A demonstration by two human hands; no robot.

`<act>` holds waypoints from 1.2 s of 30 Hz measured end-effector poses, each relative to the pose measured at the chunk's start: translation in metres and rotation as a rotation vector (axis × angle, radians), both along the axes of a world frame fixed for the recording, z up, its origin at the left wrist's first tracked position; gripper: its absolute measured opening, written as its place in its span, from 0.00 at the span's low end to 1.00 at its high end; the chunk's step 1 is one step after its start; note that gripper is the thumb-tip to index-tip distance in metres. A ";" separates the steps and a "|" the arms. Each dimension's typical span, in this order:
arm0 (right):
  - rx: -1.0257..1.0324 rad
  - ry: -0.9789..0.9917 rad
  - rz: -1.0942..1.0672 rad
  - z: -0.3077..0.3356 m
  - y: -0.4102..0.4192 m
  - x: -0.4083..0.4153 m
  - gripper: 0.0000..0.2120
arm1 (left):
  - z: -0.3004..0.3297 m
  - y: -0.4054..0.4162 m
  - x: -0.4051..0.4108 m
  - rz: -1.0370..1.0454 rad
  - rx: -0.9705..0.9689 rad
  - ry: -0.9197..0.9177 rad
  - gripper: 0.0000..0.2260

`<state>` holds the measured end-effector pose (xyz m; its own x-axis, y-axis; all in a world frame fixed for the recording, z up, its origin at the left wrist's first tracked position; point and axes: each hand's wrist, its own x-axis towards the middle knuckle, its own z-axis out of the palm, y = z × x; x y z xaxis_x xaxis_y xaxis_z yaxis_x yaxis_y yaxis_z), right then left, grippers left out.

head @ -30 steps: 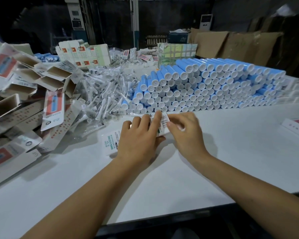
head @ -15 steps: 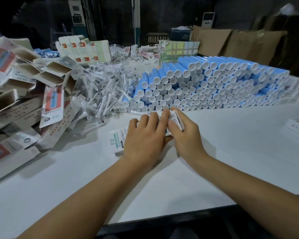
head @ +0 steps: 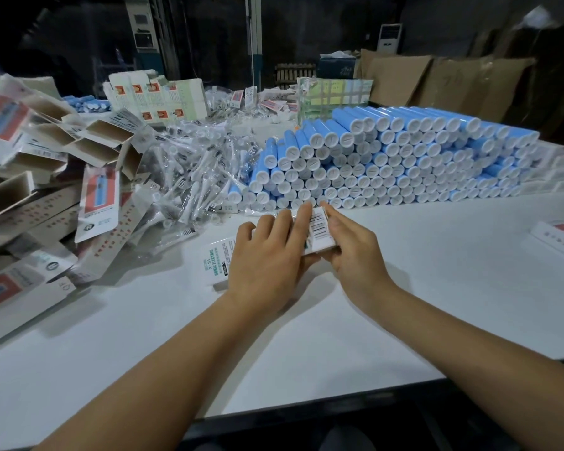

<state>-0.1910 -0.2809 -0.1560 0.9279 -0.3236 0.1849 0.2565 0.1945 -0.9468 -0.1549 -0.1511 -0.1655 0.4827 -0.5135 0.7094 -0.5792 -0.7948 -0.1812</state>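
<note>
A long white carton (head: 216, 263) with green print and a barcode at its right end lies across the white table (head: 437, 304) in front of me. My left hand (head: 267, 258) lies over its middle with the fingers stretched across the top and the thumb under the near edge. My right hand (head: 349, 249) holds the barcode end, fingers along the far side and thumb tucked beneath. Most of the carton is hidden under my hands.
A stack of blue tubes with white caps (head: 388, 161) stands just behind the hands. Bagged white brush heads (head: 192, 170) lie heaped to the left. Folded and open cartons (head: 46, 177) pile up at far left. Another flat carton (head: 560, 236) sits at the right edge.
The carton's barcode end has turned up toward me, and my right hand has shifted from on top of that end to gripping it from the side.
</note>
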 end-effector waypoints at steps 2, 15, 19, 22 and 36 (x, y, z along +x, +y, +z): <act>-0.018 -0.002 -0.008 -0.001 0.000 0.000 0.18 | 0.000 0.001 0.001 -0.005 -0.007 -0.015 0.30; -0.020 -0.020 -0.052 -0.002 -0.001 0.001 0.17 | -0.001 0.001 -0.001 0.024 0.019 -0.057 0.30; 0.016 -0.011 -0.085 -0.005 -0.001 0.002 0.17 | -0.002 -0.002 -0.003 0.025 0.042 -0.060 0.30; -0.035 -0.005 -0.089 -0.009 0.000 0.002 0.20 | -0.001 -0.003 -0.005 0.042 0.050 -0.050 0.30; -0.719 -0.148 -0.303 -0.011 0.007 -0.009 0.14 | 0.004 0.003 0.002 0.108 -0.023 -0.022 0.32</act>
<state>-0.2000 -0.2734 -0.1671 0.7681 -0.3119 0.5592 0.3337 -0.5503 -0.7654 -0.1531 -0.1485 -0.1615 0.5182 -0.4428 0.7317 -0.4859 -0.8565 -0.1741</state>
